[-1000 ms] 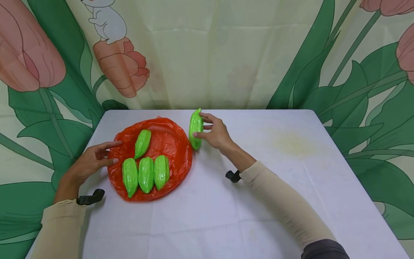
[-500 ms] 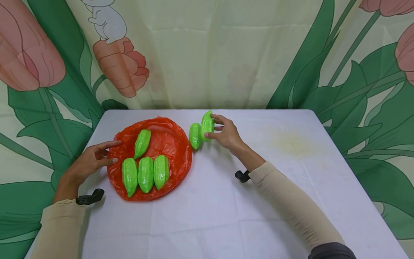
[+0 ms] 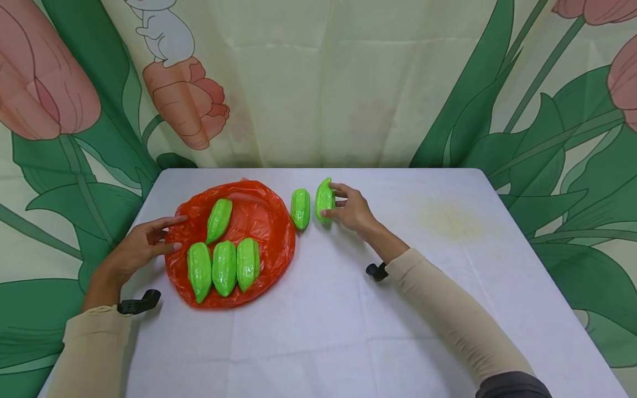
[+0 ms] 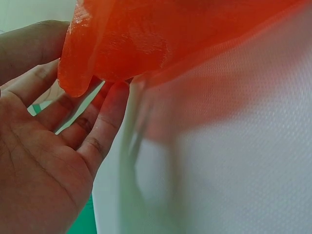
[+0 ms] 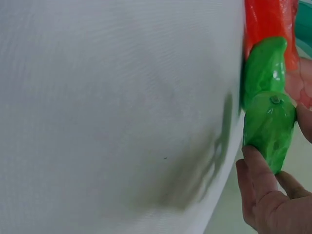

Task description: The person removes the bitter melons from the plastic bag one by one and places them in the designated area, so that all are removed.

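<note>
Since half a second back, the held fruit (image 3: 324, 202) has shifted right and slightly nearer, leaving a gap from its neighbour. Nearest us: three fruits (image 3: 224, 268), side by side on the red plate (image 3: 283, 237). Left hand (image 3: 131, 249): thumb and fingers spread, touching the plate's left rim. Beyond the trio, a fourth fruit (image 3: 219, 221) slants. Farther right, right hand (image 3: 352, 208) grips the held fruit between thumb and fingers. That fruit lies just left of it, well apart from the left hand, long axis near to far; loose fruit (image 3: 301, 209) roughly parallel, between it and the plate. We can't tell whether it touches the table (image 3: 348, 331).
</note>
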Available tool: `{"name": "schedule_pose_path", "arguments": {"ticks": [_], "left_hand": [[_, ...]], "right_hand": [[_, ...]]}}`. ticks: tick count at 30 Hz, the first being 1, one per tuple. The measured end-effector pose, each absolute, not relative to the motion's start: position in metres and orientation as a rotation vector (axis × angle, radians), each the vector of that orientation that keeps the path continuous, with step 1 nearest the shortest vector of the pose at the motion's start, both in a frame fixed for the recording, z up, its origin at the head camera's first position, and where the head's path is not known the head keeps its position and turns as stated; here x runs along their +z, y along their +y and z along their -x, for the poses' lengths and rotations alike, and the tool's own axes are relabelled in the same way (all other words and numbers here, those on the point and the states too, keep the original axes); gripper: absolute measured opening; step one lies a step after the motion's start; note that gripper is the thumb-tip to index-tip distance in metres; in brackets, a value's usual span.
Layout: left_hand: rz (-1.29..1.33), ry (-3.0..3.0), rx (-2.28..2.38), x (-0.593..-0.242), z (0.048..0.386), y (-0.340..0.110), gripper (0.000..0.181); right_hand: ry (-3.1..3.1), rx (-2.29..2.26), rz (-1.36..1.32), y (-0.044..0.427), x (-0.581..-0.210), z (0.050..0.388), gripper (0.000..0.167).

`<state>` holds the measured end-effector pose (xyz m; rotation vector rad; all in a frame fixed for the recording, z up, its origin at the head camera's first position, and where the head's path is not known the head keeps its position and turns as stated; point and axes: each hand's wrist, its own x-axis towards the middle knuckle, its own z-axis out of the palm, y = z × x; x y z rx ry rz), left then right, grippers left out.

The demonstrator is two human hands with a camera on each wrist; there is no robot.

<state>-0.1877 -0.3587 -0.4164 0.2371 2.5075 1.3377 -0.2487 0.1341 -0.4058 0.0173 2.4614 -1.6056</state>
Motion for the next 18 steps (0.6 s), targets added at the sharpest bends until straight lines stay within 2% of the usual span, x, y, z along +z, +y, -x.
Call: {"name": "schedule_pose_path", "arguments": {"ticks": [18], "left_hand": [[-0.252,2.537,1.314,-0.416,0.190,-0.359,0.067]], "right_hand": [[2.459,-1.536,-0.030,0.129,-0.419,0.255,0.083]]}}
